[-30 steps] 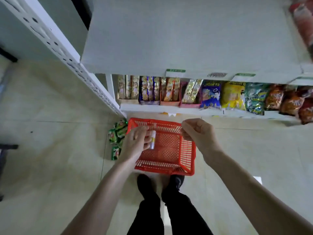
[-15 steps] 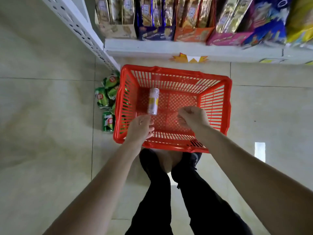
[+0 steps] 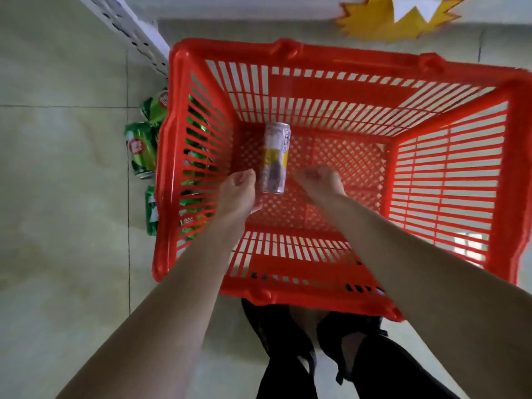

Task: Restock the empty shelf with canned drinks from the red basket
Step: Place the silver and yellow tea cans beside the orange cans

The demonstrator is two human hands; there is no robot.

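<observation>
closer to the floor than half a second ago, both arms deeper inside the basket, hands now down beside the can instead of short of it.

on pale floor tiles (image 3: 57,197), hard against the foot of white shelving (image 3: 135,27): red basket (image 3: 374,93), slatted walls, lattice bottom, nearly filling the view. yellow starburst sticker (image 3: 383,21) on the shelf edge above it.

below the near rim, black trousers and dark shoes (image 3: 282,335).

outside the left wall, on the tiles and partly visible through the slats: green cans (image 3: 141,148), lying loose in a small heap.

on the basket bottom, left of centre: slim pale can (image 3: 273,159), on its side, one end toward the far wall, the other toward the hands.

left hand (image 3: 237,194) curled, knuckles up, fingers bent inward, just at the can's lower left edge; touching or merely beside, cannot tell. nothing visibly clasped.

right hand (image 3: 319,180) loosely fisted, holding nothing visible, just right of the can's near end with a strip of lattice between.
</observation>
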